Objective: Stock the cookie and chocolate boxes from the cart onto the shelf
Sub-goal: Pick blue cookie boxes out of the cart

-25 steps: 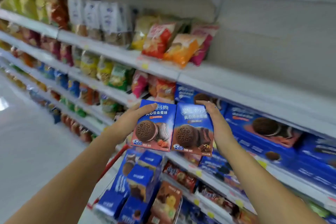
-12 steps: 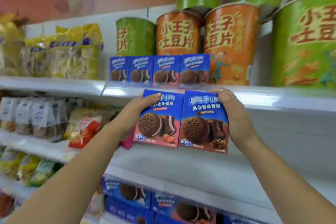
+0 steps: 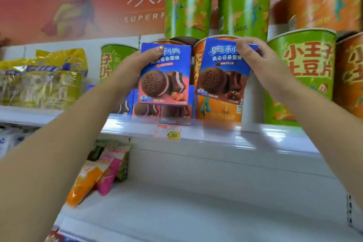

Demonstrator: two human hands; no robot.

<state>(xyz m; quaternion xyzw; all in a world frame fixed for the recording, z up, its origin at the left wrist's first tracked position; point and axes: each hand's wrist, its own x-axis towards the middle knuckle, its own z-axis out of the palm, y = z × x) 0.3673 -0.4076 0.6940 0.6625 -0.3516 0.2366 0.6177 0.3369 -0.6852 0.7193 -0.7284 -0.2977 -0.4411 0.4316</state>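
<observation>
My left hand grips a blue and pink strawberry cookie box by its left side, thumb on the front top. My right hand grips a blue and brown chocolate cookie box at its upper right corner; the box is tilted slightly. Both boxes are held up side by side, a small gap between them, just above the top shelf. Behind and below them a row of the same cookie boxes stands on that shelf, partly hidden by the held boxes and my left arm.
Tall green and orange chip tubs crowd the shelf behind and to the right, with more stacked on top. Yellow snack bags lie at the left. A price tag sits on the shelf edge. Orange and pink bags lie on the shelf below.
Both hands have lifted the two boxes from the lower shelves up to the top shelf and closer to it. The boxes, earlier pressed together, have now drawn slightly apart.
</observation>
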